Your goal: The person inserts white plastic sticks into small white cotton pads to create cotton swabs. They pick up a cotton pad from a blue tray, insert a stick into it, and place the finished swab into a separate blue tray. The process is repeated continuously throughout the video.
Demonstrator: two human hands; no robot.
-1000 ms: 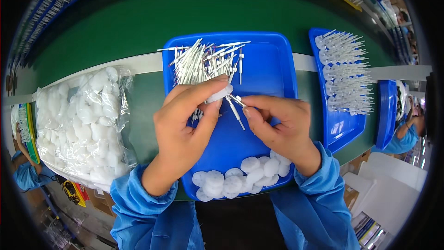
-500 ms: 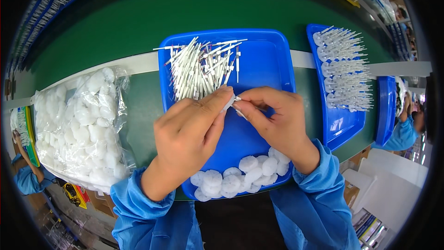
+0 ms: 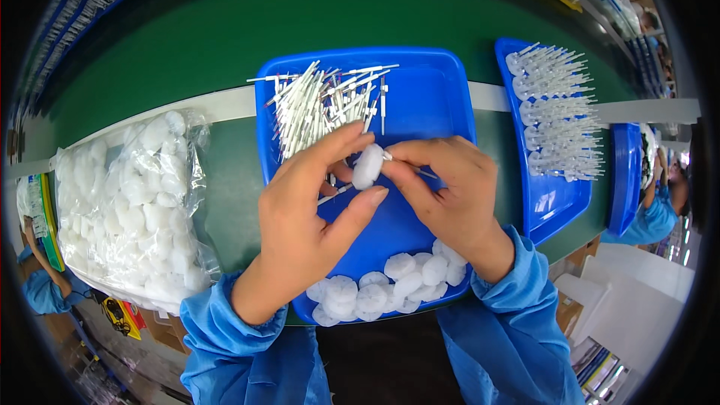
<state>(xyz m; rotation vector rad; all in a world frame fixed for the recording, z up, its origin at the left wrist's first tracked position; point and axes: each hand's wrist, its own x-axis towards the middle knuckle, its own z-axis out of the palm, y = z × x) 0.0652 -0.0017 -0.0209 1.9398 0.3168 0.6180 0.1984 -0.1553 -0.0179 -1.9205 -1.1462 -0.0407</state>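
Note:
Above the middle of a blue tray [image 3: 435, 105], my right hand [image 3: 450, 187] pinches a thin white stick with a round, translucent white disc [image 3: 367, 167] at its end. My left hand [image 3: 307, 202] is around the disc's left side, thumb and fingers spread apart. Behind it, at the tray's far left, lies a heap of thin white sticks [image 3: 311, 109], a few jutting over the rim. Several loose white discs [image 3: 371, 298] are gathered along the tray's near edge. Much of the held stick is hidden by my right fingers.
A clear bag of white discs [image 3: 135, 210] lies to the left. At the right, a second blue tray [image 3: 555, 206] holds rows of discs with sticks attached. More trays of sticks stand at the far left. Other people's blue sleeves [image 3: 645, 217] show at both sides.
My left fingers have opened from their pinch on the disc and spread apart, leaving it in plain view. The right hand keeps its pinch, almost in place.

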